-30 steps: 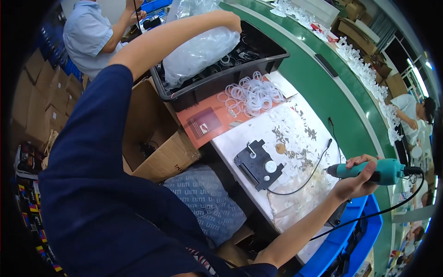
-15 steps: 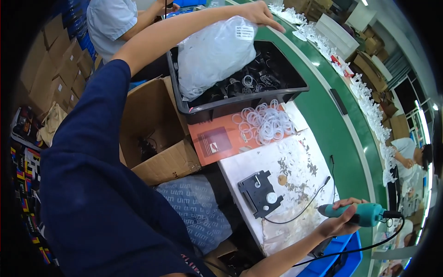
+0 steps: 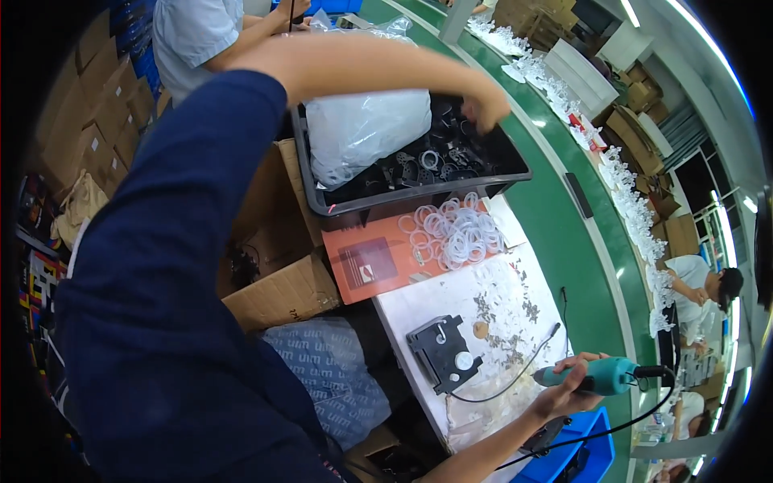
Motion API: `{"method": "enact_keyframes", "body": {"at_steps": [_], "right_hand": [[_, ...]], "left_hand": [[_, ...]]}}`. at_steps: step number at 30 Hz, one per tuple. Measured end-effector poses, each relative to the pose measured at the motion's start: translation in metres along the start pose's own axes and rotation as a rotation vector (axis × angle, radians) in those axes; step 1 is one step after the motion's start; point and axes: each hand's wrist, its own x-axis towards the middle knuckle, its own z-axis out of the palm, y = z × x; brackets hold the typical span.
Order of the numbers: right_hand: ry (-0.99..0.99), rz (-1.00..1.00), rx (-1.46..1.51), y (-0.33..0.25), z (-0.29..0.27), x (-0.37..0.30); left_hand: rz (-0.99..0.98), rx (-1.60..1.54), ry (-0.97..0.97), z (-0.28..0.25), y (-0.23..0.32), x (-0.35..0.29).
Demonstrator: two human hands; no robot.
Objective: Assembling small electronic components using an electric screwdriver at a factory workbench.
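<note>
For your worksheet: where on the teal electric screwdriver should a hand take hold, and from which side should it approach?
Grip the teal electric screwdriver around its thick barrel, probably coming from the near side as the right hand does. It lies roughly level, its cord leaves the far right end, and its left end looks narrower, so the mid-body gives the fullest wrap.
</note>
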Motion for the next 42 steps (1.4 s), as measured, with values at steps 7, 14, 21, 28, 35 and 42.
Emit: {"method": "enact_keyframes", "body": {"at_steps": [7,14,21,28,35,42], "right_hand": [[-0.028,-0.025,0.018,0.0,0.002,0.0],[0.042,-0.013,-0.02,-0.005,-0.009,-0.001],[0.091,-0.077,0.03,0.027,-0.016,0.005],[0.151,-0.01,0.047,0.01,-0.014,0.008],[0.141,0.01,0.046,0.008,-0.013,0.006],[0.14,-0.012,0.018,0.006,-0.011,0.007]], "left_hand": [[0.007,-0.113,0.534,0.073,0.065,-0.008],[-0.195,-0.537,0.837,0.096,0.077,-0.028],[-0.046,-0.599,0.985,0.065,0.052,-0.068],[0.483,-0.921,0.62,0.077,0.236,-0.188],[0.828,-0.745,0.417,0.088,0.266,-0.183],[0.976,-0.691,0.087,0.09,0.269,-0.156]]}}
